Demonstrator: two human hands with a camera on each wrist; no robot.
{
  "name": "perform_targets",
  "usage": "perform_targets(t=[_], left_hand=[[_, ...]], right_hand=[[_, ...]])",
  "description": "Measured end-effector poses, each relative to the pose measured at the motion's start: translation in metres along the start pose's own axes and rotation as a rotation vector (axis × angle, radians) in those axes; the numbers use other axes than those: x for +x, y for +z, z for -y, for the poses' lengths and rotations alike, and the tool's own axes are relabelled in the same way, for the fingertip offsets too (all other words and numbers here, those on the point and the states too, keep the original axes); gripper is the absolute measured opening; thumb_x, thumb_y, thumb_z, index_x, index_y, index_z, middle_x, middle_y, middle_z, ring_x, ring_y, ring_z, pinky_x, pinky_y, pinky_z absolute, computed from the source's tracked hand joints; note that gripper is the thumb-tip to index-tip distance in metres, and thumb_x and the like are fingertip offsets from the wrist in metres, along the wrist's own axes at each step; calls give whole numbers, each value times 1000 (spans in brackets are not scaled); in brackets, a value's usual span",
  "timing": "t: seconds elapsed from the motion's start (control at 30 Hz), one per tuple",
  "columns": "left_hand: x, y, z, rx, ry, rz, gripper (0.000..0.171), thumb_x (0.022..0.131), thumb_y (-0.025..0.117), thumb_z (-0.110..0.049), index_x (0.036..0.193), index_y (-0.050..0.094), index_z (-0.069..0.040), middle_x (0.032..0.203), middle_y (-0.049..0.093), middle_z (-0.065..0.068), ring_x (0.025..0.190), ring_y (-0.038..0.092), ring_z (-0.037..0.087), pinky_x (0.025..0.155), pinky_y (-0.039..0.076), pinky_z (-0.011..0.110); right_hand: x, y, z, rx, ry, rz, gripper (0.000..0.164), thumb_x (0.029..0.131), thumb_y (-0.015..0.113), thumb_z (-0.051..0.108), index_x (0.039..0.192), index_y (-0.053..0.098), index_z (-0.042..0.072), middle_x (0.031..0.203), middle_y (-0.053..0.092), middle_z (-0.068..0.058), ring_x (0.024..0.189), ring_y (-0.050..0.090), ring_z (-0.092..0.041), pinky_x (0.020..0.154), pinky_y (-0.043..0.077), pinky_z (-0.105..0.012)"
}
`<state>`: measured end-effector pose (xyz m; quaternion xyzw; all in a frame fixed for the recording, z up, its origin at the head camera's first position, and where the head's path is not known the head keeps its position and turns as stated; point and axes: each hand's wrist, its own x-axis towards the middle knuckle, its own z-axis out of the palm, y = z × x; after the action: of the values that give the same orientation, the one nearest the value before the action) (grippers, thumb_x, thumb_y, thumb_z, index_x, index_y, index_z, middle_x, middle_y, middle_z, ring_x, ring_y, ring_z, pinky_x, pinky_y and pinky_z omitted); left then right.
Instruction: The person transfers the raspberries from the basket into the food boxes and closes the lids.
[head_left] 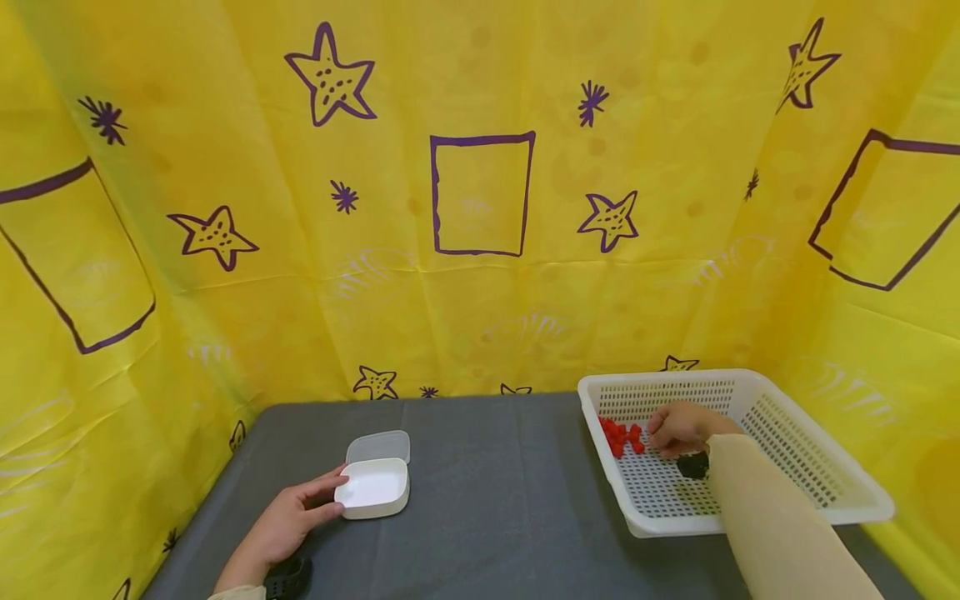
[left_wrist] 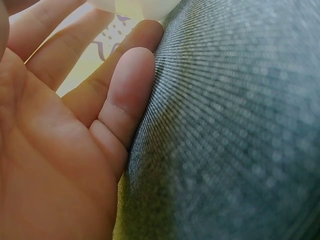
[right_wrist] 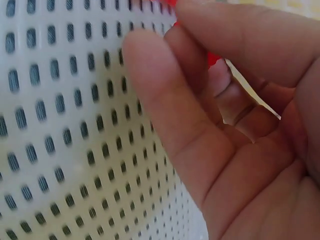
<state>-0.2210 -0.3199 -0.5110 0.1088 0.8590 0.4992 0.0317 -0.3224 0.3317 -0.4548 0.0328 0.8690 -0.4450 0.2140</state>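
At the left of the grey table stands an open white lidded box [head_left: 372, 486], its pale lid [head_left: 378, 447] folded back. My left hand [head_left: 288, 515] holds the box at its left end, thumb near the front corner and a finger on the rim. In the left wrist view the little finger [left_wrist: 131, 87] lies against the cloth. My right hand [head_left: 681, 429] reaches into a white basket [head_left: 810, 450], beside small red pieces [head_left: 618, 433]. Its fingers are curled; red [right_wrist: 214, 59] shows between thumb and fingers, seemingly a pinched red piece, mostly hidden.
Yellow curtains [head_left: 480, 333] with purple starfish drawings close off the back and both sides. A grey cloth [head_left: 480, 500] covers the table between box and basket. The basket has raised slotted walls. A dark wristband [head_left: 693, 465] is on the right wrist.
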Motion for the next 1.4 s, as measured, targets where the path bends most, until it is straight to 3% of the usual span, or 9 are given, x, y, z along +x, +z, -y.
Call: perform_targets(t=[0.2,0.43,0.53,0.63,0.77,0.87,1.13,1.4], left_hand=[[-1,-1,0,-4,-12,3,47,89,76,-23,131,66,-4,147,48,14,124,53,20,89,48,20],[-3,-4,3,-7,-26,10,48,90,76,-22,132,64,-3,148,47,15,126,52,31,88,49,20],[-4,-5,2,0,-25,17,48,90,76,-22,132,64,-2,148,47,16,126,52,32,88,49,20],[-2,-5,-1,10,-15,10,48,90,76,-23,132,65,-3,147,48,15,126,52,31,88,49,20],[2,-3,-3,26,-8,-1,47,89,76,-24,130,66,-5,147,49,13,126,52,30,90,48,20],[2,-2,-4,29,-16,9,48,89,76,-25,131,66,-4,147,49,13,128,50,32,90,48,20],[3,0,-4,34,-42,-11,46,89,76,-26,130,67,-7,146,50,9,134,44,34,94,45,21],[0,2,-5,28,-52,-18,47,88,77,-23,131,66,-5,146,50,11,126,53,29,89,48,21]], right_hand=[[-12,-22,-8,163,-47,-21,33,91,69,0,117,54,-15,94,63,-17,76,65,-27,75,59,-40],[-28,-52,-12,376,-207,-15,43,99,59,1,130,40,-22,110,61,-19,92,67,-26,86,56,-40],[-33,-56,-8,517,-276,1,35,101,55,1,128,44,-19,109,62,-15,95,68,-23,88,55,-37],[-37,-53,5,726,-337,27,18,102,52,-1,119,54,-9,107,61,-11,95,67,-21,90,53,-36],[-40,-35,35,990,-392,53,15,102,50,-4,108,63,0,107,59,-12,96,66,-23,92,52,-36],[-41,-16,65,1088,-418,50,18,101,52,-5,103,69,2,104,62,-12,93,67,-24,90,53,-35],[-53,36,140,1130,-526,92,26,101,52,-6,93,74,3,93,68,-11,82,69,-22,86,56,-35],[-58,82,184,1047,-487,53,16,97,61,-5,96,72,5,95,66,-12,80,68,-22,84,56,-35]])
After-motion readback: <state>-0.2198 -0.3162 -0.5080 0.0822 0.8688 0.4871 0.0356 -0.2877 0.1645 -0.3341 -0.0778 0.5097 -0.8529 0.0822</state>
